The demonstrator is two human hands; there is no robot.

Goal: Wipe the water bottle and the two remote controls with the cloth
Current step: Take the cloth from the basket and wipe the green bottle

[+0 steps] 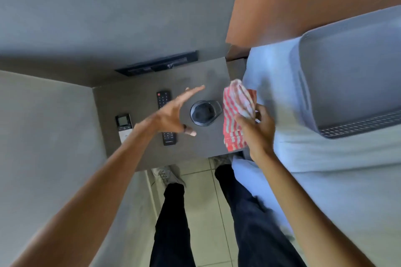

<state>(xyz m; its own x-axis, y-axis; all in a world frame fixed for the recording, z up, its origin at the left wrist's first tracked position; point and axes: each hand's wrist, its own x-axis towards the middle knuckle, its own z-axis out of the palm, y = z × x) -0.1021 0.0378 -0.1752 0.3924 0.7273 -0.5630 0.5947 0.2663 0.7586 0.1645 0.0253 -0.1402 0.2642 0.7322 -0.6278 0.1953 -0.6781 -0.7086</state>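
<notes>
A bed covered in a pale blue sheet [325, 180] fills the right side of the view, with a grey-blue pillow [351, 76] lying on it and a brown wooden headboard [303, 0] behind. Just beside the bed stands a small dark grey bedside table [121, 102], set in a corner of grey walls. The person's legs in dark trousers [173, 223] stand on pale floor tiles below the table edge.

The left hand [173, 115] hovers above the table, fingers spread wide and holding nothing, just left of the bottle. The right hand [258, 130] grips a red-and-white striped cloth [236, 115], fingers closed around its folds, over the table's right edge beside the sheet.

The dark round water bottle [205, 112], seen from above, stands upright near the table's middle, between the two hands. A long black remote control [164, 102] lies to its left, partly hidden under the left hand. A white remote control with a small screen [124, 123] lies further left, near the table's edge, apart from the black one.
</notes>
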